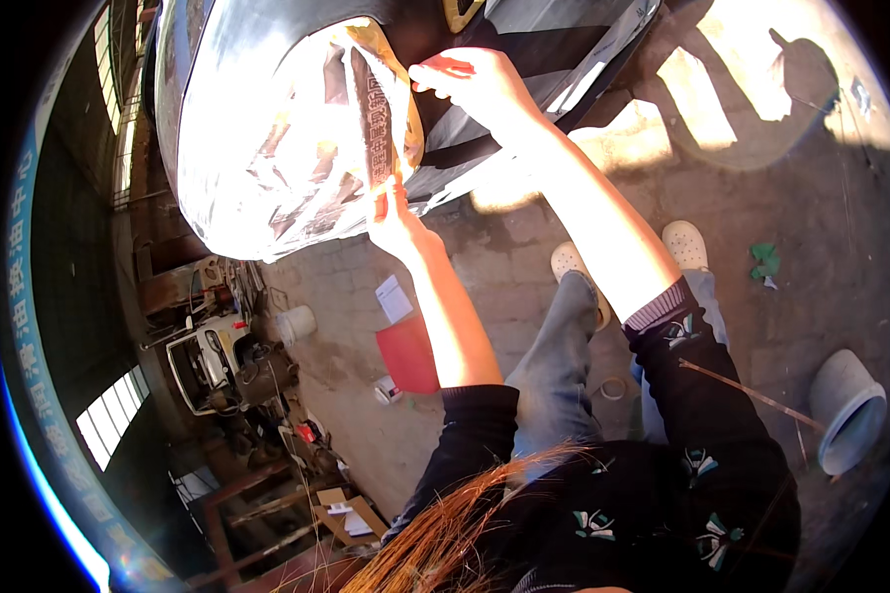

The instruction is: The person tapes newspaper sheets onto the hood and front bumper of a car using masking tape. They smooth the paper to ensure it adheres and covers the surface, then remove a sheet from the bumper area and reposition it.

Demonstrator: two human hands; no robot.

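Observation:
Sheets of printed masking paper (289, 141) cover a rounded section at the front of a dark car body (408, 30). Yellow masking tape (413, 137) runs along the right border of the paper. At the lower end of a dark printed strip, my left hand (403, 222) pinches the paper between thumb and fingers. My right hand (482, 85) is higher up, its fingertips drawn together against the taped border. Whether tape is caught between those fingertips cannot be made out. Strong sunlight washes out parts of the paper and both hands.
A grey bucket (849, 415) lies tilted at right, and a pale bucket (297, 325) stands at left. On the concrete floor are a red sheet (408, 356), a tape roll (612, 388) and green scraps (765, 261). Car parts (215, 363) and an open carton (350, 517) line the left.

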